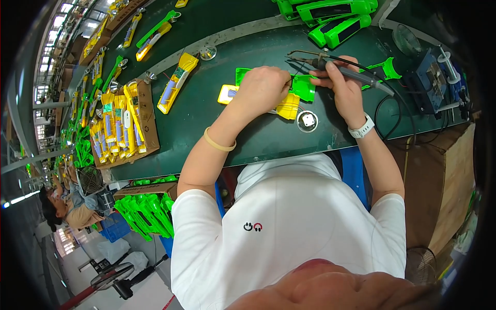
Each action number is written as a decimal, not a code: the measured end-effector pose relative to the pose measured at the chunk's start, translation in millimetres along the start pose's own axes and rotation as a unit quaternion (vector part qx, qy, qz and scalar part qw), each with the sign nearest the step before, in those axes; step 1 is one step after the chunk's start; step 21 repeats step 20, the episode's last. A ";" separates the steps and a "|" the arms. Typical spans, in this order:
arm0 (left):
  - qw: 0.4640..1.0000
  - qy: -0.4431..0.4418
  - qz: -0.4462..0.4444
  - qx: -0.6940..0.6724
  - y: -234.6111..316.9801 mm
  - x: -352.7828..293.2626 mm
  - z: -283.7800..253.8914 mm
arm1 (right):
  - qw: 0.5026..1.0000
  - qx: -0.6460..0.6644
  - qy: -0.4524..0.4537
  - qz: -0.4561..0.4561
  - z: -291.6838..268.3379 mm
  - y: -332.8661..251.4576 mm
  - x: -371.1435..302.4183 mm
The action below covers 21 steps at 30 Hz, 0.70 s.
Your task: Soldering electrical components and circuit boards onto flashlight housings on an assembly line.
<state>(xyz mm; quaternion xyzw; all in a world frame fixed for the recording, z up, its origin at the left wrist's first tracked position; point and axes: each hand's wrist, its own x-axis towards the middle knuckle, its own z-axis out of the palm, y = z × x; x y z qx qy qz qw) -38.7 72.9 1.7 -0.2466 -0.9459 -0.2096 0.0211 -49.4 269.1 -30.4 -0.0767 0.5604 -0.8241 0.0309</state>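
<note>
Head view. The left hand (263, 89) rests palm down on a green plastic shell (305, 87) lying on the dark green table (217, 119). The fingers are curled and press the shell against the table; whether they pinch anything beneath cannot be told. A yellow part (288, 107) lies against the shell's near edge, just under the left hand, and a second yellow part (226, 94) with a blue face shows at the hand's left side. The left wrist carries a pale band (219, 142).

The right hand (345, 88) is closed around a soldering iron (356, 76), held like a pen. The iron's tip points left, toward the shell's upper edge, between the two hands. Its black cable (393, 114) loops right across the table toward a blue unit (431, 82) with a wire spool. The right wrist carries a white watch (362, 127).

A small round reflector (307, 121) lies on the table just in front of the yellow part, near the table's front edge. Green lamp bodies (338, 18) lie at the far side of the table. To the left, a cardboard box (126, 124) holds yellow assemblies standing in rows; another yellow assembly (177, 82) lies loose beside it. Green handles (144, 212) fill a box below the table's left end. A cardboard carton (444, 186) stands at the right. A second person (67, 206) sits at the far left.
</note>
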 end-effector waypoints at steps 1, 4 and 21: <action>1.000 -0.002 0.004 -0.002 2.4 -0.5 3.1 | 1.000 -0.001 0.012 0.006 -2.0 -3.1 -3.6; 1.000 -0.013 -0.005 0.000 8.9 -5.5 9.5 | 1.000 0.004 0.021 0.006 -5.1 -6.0 -13.9; 1.000 -0.020 -0.003 -0.004 12.5 -4.0 6.7 | 0.999 0.013 0.042 0.000 -8.2 -1.0 -17.8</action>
